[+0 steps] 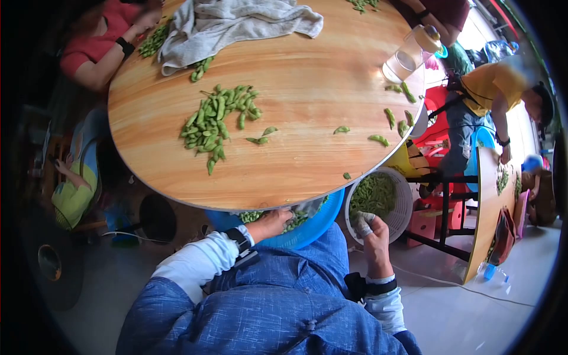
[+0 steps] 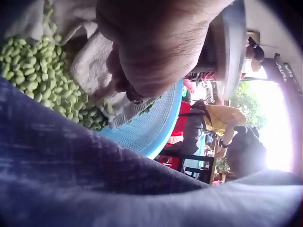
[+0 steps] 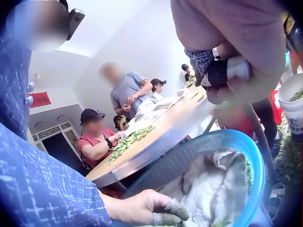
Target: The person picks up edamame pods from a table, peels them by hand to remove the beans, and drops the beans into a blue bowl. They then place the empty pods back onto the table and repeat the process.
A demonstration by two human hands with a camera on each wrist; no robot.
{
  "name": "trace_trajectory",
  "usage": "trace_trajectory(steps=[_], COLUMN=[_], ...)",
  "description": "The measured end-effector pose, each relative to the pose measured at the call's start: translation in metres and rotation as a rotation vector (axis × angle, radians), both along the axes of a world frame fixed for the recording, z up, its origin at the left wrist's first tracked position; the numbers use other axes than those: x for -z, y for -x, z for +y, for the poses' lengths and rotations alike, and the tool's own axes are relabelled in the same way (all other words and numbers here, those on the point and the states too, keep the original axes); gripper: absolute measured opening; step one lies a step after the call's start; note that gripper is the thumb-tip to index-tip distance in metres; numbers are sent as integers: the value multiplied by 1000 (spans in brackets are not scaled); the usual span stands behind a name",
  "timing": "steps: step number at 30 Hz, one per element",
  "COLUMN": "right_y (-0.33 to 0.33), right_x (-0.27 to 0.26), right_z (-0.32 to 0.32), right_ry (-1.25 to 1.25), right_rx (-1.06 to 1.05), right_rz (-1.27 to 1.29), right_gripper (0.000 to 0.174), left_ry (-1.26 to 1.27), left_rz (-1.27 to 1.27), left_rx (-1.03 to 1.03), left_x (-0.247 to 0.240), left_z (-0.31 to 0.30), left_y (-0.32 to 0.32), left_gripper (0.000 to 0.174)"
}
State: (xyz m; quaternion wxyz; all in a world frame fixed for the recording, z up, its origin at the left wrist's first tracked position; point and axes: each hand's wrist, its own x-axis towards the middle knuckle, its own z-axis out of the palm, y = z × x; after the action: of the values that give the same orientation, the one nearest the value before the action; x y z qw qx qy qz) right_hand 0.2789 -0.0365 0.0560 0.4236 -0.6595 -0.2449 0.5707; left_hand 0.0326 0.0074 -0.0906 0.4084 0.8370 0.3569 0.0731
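My left hand (image 1: 271, 223) is over a blue basket (image 1: 315, 234) in my lap, just below the table edge. Its thumb and a finger wear greyish covers in the right wrist view. Shelled green beans (image 2: 38, 75) and a grey-white cloth (image 3: 208, 189) lie in that basket. To the right, my right hand (image 1: 376, 239) reaches over the rim of a white basket (image 1: 404, 204) of green pods (image 1: 374, 192), with bent fingers near the pods. Dark and white wraps (image 3: 232, 71) cover some of its fingers. I cannot tell whether either hand holds a pod.
The round wooden table (image 1: 307, 160) bears a heap of pods (image 1: 213, 121), scattered pods, a grey cloth (image 1: 231, 29) and a clear bottle (image 1: 408, 56). Several people sit or stand around. A second table (image 1: 485, 201) stands at right. A cable (image 1: 461, 288) crosses the floor.
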Motion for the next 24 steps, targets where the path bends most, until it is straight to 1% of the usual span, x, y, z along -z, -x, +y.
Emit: trace_trajectory(steps=[2,5,8,11,14,15,16,19,20,23,24], right_y=[-8,-16,-17,-17,-14,-15,-15,-16,-16,-16,-15], right_x=[14,27,31,40,41,41,42,41,41,41,40], right_z=[-13,-31,-45,-55,-51,-49,-45,-36,-32,-25,-23], right_ry=[31,3,24,51,52,92,66,37,33,13,17], right_rx=[35,58,102,141,145,127,119,98,89,105,86], right_rz=[2,-20,-39,-31,-17,-23,-32,-43,-43,-16,-29], right_gripper=[14,13,14,13,12,11,12,13,13,14,15], left_ry=[-25,-114,-128,-205,-307,-351,-341,-171,-107,-29,-60], left_rz=[34,66,227,318,278,271,284,361,328,183,169], left_rx=[-8,-21,47,151,165,162,155,177,176,104,94], left_x=[20,52,58,66,65,61,57,53,54,42,54], left_z=[0,-6,-6,-2,-4,-5,-4,0,3,11,8], left_y=[-20,-41,-47,-47,-50,-51,-54,-62,-61,-53,-44], left_gripper=[13,11,8,11,10,10,10,11,11,15,23])
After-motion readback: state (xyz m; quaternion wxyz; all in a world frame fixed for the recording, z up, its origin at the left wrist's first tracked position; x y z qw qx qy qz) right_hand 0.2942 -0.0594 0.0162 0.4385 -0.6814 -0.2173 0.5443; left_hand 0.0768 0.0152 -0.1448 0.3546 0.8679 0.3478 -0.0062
